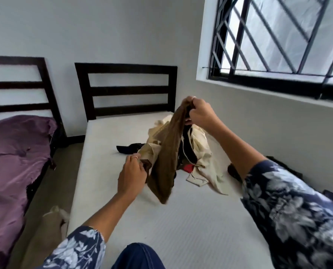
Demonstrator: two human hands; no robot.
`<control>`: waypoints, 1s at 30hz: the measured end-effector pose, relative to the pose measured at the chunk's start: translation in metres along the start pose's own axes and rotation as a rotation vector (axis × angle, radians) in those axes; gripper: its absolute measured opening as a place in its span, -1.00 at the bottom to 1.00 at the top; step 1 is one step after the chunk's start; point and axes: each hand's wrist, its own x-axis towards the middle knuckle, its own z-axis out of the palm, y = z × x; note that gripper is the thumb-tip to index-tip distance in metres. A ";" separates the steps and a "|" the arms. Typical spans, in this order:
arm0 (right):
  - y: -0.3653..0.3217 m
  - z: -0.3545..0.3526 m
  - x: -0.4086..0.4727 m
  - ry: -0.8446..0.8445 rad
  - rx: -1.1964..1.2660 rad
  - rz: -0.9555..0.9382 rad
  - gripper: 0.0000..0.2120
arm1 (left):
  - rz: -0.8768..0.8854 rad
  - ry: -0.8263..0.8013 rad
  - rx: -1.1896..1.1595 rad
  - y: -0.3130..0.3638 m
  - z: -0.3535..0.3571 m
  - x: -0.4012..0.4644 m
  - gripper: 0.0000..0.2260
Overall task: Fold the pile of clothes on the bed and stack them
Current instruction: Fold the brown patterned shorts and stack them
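Hands (131, 175) (200, 111) — limp brown garment (166, 152) pinched between them

A second bed (16, 152) with a purple cover stands at the left; a barred window (278, 35) fills the upper right wall.

txt: none legible | labels/brands: none | nums: none (clothes, bed, window all unmarked)

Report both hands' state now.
Left hand: closed, gripping the brown garment low.
Right hand: closed, holding its top up.
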 end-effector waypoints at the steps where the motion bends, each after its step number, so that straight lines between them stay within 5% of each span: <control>1: -0.013 -0.013 -0.003 -0.062 -0.103 -0.065 -0.52 | 0.001 0.043 -0.035 0.008 -0.010 0.002 -0.71; 5: -0.037 -0.056 -0.014 -0.385 -0.746 -0.305 -0.58 | 0.068 0.115 -0.130 0.037 -0.043 0.016 -0.71; 7: -0.046 -0.073 -0.021 -0.358 -0.856 -0.370 -0.58 | 0.124 0.108 -0.189 0.056 -0.055 0.022 -0.72; 11: -0.075 -0.106 -0.034 -0.275 -0.628 -0.444 -0.50 | 0.259 0.027 -0.396 0.103 -0.073 0.029 -0.72; 15: -0.092 -0.126 -0.060 -0.340 -0.350 -0.451 -0.50 | 0.357 -0.239 -0.662 0.148 -0.088 0.020 -0.52; 22: -0.107 -0.153 -0.090 -0.527 -0.010 -0.548 -0.66 | 0.537 -0.586 -0.573 0.178 -0.107 0.021 -0.43; 30: -0.104 -0.185 -0.113 -0.693 0.325 -0.467 -0.49 | 0.534 -1.002 -0.698 0.221 -0.108 -0.016 -0.68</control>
